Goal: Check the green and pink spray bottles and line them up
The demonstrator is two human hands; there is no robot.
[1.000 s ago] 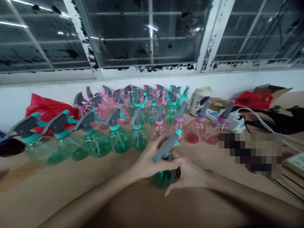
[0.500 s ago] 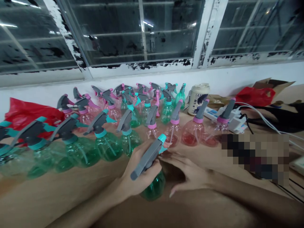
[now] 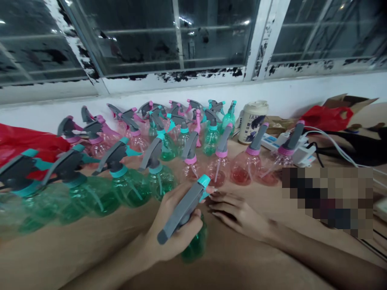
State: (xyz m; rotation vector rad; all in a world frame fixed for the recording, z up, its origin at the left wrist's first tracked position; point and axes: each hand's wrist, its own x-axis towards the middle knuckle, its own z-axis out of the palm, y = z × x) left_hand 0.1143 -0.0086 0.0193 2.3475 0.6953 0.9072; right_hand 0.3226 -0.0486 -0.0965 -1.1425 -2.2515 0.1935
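Lower centre of frame: left hand [image 3: 175, 242] grips a round, transparent green plastic spray bottle [image 3: 185, 209] beneath its grey trigger head. Right hand [image 3: 243, 216], fingers loosely parted, lies just right of it.

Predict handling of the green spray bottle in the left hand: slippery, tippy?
The green spray bottle may feel slippery, as it looks smooth and glossy. Set down and pushed, it could tip, since a long grey spray head juts out at the top.
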